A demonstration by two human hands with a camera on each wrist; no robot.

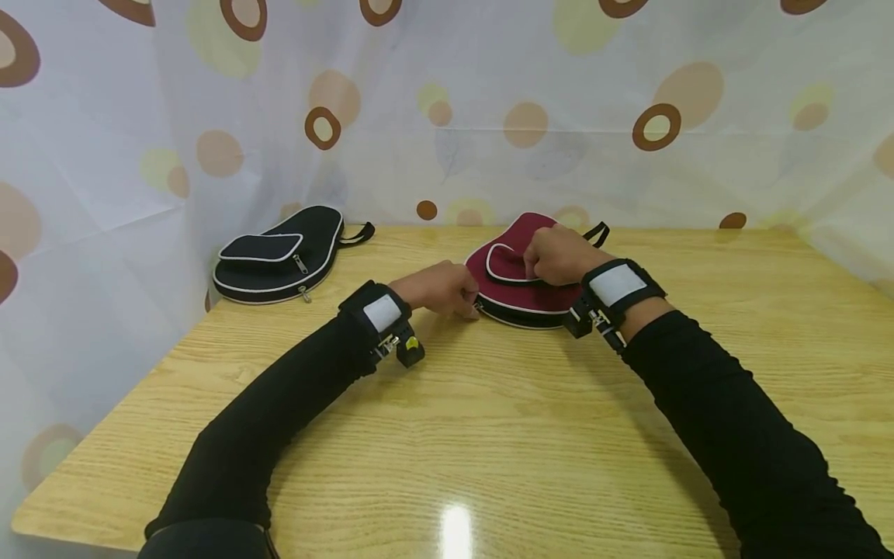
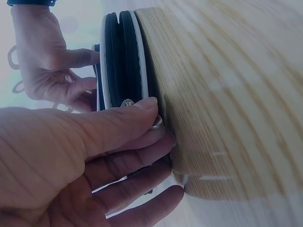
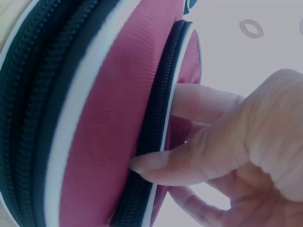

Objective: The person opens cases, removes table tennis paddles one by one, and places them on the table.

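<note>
A dark red table-tennis bat case (image 1: 510, 295) with white piping lies flat at the table's far side. At its front left edge, my left hand (image 1: 440, 289) pinches the zipper pull (image 2: 157, 124) between thumb and index finger, the other fingers loosely bent below. Above the slider, two rows of zip teeth (image 2: 125, 52) run apart. My right hand (image 1: 562, 255) grips the raised front pocket (image 1: 501, 264) on the case's top. Its thumb presses on the pocket's black zip (image 3: 154, 118), while the index finger lies on the pocket's upper side.
Farther left lies a black bat case (image 1: 279, 272) with white piping, a front pocket and a wrist loop. The wooden table (image 1: 461, 435) meets a patterned curtain (image 1: 447, 171) at the back and along the left side.
</note>
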